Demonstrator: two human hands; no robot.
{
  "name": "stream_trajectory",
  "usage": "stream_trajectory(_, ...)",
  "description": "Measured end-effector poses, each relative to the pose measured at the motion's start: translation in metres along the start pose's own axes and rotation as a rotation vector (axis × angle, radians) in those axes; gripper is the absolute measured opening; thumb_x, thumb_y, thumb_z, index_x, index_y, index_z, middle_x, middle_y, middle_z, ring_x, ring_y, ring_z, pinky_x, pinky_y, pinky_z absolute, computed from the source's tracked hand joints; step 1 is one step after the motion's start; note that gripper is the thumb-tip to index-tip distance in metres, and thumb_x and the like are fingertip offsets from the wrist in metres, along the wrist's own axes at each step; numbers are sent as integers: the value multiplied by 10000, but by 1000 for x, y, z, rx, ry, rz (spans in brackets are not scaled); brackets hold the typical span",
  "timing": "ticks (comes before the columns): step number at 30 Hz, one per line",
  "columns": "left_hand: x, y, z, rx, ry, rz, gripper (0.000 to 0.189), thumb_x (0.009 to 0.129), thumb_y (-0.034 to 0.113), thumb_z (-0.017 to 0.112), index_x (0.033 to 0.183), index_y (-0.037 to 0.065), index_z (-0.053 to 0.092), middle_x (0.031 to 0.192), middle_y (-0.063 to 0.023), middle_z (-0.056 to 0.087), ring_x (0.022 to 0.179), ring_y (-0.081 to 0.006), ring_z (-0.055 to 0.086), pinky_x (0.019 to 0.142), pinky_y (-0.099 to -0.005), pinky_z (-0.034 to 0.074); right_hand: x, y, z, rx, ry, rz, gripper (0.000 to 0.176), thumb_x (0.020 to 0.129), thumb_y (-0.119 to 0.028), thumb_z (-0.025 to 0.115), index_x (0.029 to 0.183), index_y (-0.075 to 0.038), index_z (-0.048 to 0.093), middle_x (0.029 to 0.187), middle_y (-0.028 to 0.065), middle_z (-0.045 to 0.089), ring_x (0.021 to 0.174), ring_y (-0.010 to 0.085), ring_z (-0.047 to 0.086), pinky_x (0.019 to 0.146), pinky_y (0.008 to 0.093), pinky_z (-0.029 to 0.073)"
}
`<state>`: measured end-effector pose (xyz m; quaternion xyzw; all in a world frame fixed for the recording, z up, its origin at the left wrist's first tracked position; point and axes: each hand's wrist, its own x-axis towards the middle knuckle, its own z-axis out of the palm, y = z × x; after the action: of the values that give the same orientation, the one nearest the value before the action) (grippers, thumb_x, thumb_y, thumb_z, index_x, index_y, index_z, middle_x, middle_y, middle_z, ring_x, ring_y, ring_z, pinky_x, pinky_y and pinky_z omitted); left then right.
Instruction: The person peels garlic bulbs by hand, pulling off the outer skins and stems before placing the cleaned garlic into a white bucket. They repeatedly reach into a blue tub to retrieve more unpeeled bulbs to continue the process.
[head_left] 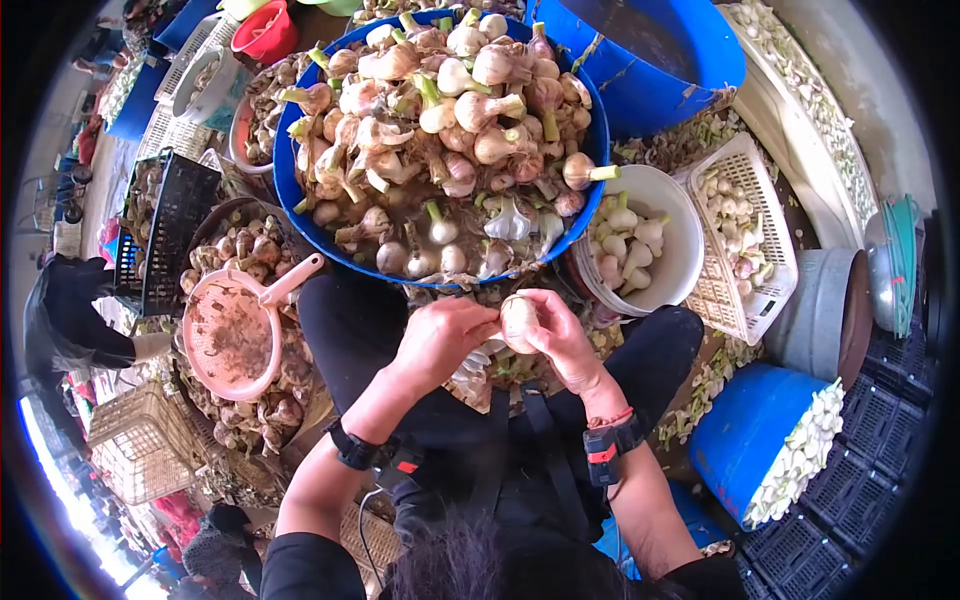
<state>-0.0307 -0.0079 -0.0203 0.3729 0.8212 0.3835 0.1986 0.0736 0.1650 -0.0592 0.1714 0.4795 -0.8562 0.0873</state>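
Note:
My right hand holds a pale garlic bulb between thumb and fingers, above my lap. My left hand is closed, its fingertips pinching at the bulb's left side; whether a strip of skin is between them I cannot make out. Just beyond my hands stands a big blue tub, heaped with unpeeled garlic bulbs, some with green stem stubs, with murky water showing near its front. To the right of the tub, a white bucket contains cleaner, pale bulbs.
A pink strainer lies on garlic at my left. Right of the bucket is a cream plastic basket with bulbs. A blue barrel of garlic and black crates stand lower right. Other people are at the far left.

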Motion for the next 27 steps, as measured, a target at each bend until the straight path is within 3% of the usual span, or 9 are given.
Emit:
stream_trajectory(6,-10,1,18,89,160,-54,89,727,107,675,788,42,668,685,-98,634,594,-232,623,569,-314,501,-6,-4,0,-64,-69,51,723,712,-282,768,1281,-5,420,1158,61,519,1051,126,508,933,291,416)
stream_trajectory(9,-9,-16,19,-302,-47,-456,123,793,145,628,837,34,659,715,-69,644,628,-116,596,596,-272,479,-12,-2,3,-64,-149,59,805,651,-287,808,1293,-13,408,1176,54,499,1073,133,499,948,288,401)
stream_trajectory(14,-13,-20,17,-897,-154,-616,227,886,187,585,963,-22,629,824,-15,625,764,-65,550,684,-238,463,-14,-4,8,28,-145,-14,734,684,-223,783,1291,-52,408,1179,59,470,1122,150,463,968,292,377)
stream_trajectory(16,-15,-19,19,-642,-122,-466,252,894,201,585,999,-27,617,798,-21,627,734,-58,544,664,-230,460,-7,3,3,-230,-144,-10,637,731,-132,731,1278,-67,412,1165,73,461,1138,160,446,975,301,367)
stream_trajectory(18,-13,-20,20,-797,-64,-575,236,896,185,582,1012,-18,618,803,-22,635,699,-63,564,609,-215,467,-5,6,7,-325,-149,-85,554,780,-116,687,1261,-62,419,1137,64,475,1091,152,474,941,290,390)
stream_trajectory(20,-13,-36,23,-1416,-130,-950,181,891,135,579,1005,4,633,810,-18,641,665,-72,584,540,-192,466,-7,3,17,-206,-3,-127,502,814,-152,667,1243,-66,422,1112,51,491,1033,132,497,898,271,416)
stream_trajectory(21,-19,-40,35,-1458,-89,-900,141,888,99,574,988,27,644,803,-4,639,648,-72,591,495,-177,466,-6,12,20,17,86,-114,492,825,-160,661,1241,-70,413,1089,42,503,999,117,505,861,264,437)
stream_trajectory(24,-23,-40,50,-918,-178,-536,117,846,106,632,903,5,633,772,17,622,606,-73,530,538,-228,437,-3,29,24,408,307,-56,336,894,-239,575,1164,-96,435,1071,69,513,943,167,561,794,308,490)
stream_trajectory(27,-20,-10,32,-277,-329,-331,111,782,116,654,834,20,635,694,-86,627,658,-179,596,618,-316,468,2,42,21,674,322,72,288,933,-323,506,1120,-117,430,1067,85,515,913,198,593,776,324,511)
